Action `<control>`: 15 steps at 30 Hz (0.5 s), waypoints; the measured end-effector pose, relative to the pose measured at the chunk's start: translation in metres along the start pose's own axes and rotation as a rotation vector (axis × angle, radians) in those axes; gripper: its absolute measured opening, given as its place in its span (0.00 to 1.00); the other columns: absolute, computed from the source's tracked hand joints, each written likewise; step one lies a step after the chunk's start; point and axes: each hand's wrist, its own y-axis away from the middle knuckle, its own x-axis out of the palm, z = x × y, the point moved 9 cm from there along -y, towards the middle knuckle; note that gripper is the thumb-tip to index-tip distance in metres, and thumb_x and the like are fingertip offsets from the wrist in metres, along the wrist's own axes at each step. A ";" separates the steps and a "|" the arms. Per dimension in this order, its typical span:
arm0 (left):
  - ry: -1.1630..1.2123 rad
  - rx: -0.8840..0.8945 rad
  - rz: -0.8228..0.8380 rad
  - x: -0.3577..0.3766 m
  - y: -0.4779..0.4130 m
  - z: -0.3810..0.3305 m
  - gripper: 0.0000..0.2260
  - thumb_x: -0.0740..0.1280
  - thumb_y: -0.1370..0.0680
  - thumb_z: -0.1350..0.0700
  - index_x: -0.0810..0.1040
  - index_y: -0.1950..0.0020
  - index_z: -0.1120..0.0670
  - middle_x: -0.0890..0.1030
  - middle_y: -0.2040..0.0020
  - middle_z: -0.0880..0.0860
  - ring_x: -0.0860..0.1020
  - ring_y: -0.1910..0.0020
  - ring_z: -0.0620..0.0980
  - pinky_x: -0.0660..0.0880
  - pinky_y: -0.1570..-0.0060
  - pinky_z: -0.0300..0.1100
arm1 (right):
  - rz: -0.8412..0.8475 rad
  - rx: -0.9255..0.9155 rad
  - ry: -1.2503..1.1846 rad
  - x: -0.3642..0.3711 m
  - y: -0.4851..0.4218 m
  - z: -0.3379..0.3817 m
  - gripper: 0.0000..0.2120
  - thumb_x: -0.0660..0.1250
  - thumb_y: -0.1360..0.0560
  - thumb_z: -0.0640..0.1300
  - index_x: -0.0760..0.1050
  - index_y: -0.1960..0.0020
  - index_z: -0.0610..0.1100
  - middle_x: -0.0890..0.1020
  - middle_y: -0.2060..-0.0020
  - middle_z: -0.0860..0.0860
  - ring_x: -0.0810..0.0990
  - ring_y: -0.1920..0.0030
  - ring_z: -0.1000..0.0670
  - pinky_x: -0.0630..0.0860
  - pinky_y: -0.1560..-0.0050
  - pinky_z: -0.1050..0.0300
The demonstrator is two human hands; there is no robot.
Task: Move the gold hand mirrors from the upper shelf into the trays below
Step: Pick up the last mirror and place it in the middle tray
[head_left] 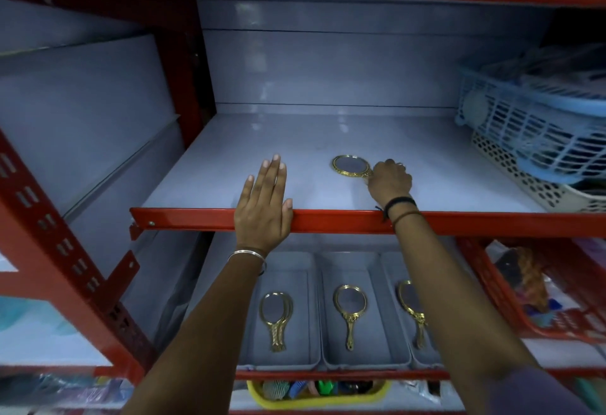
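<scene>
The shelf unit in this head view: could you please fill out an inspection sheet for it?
Surface: grey upper shelf with a red front lip, bare apart from one mirror and baskets at the right.
Job's things: one gold hand mirror lies flat on the upper shelf; three grey trays below hold gold mirrors, the left tray apparently a stack.
Clutter: blue basket over a white basket; red basket lower right; yellow basket at the bottom.
Grippers: left hand flat and open on the shelf lip; right hand closed at the mirror's handle.
Cables: nothing seen.
Surroundings: red steel uprights, grey back panels.
</scene>
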 end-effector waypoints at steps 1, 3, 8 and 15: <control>-0.003 0.001 -0.003 0.000 0.000 0.000 0.26 0.52 0.24 0.52 0.61 0.27 0.59 0.69 0.28 0.58 0.60 0.27 0.51 0.48 0.27 0.42 | -0.012 -0.003 0.028 0.000 0.000 0.003 0.16 0.61 0.24 0.38 0.72 0.37 0.36 0.74 0.37 0.39 0.70 0.34 0.39 0.69 0.37 0.47; -0.010 0.001 -0.010 0.001 0.000 0.000 0.26 0.52 0.24 0.52 0.61 0.27 0.59 0.69 0.28 0.58 0.60 0.27 0.52 0.48 0.27 0.42 | -0.043 0.008 0.034 -0.005 -0.001 0.006 0.15 0.61 0.25 0.34 0.73 0.39 0.35 0.76 0.39 0.38 0.71 0.36 0.39 0.71 0.39 0.48; -0.010 -0.001 -0.012 0.002 0.000 0.001 0.26 0.52 0.24 0.52 0.61 0.27 0.59 0.69 0.27 0.58 0.60 0.27 0.52 0.48 0.26 0.42 | 0.123 0.097 -0.355 0.001 -0.007 -0.015 0.09 0.67 0.26 0.44 0.72 0.50 0.41 0.77 0.57 0.43 0.76 0.51 0.42 0.72 0.54 0.55; -0.002 -0.010 -0.005 0.000 0.001 0.000 0.26 0.52 0.24 0.52 0.64 0.27 0.61 0.69 0.27 0.58 0.62 0.27 0.52 0.48 0.25 0.41 | 0.329 0.014 -1.172 -0.024 0.054 -0.023 0.07 0.67 0.25 0.40 0.76 0.62 0.41 0.74 0.67 0.48 0.72 0.66 0.50 0.73 0.63 0.61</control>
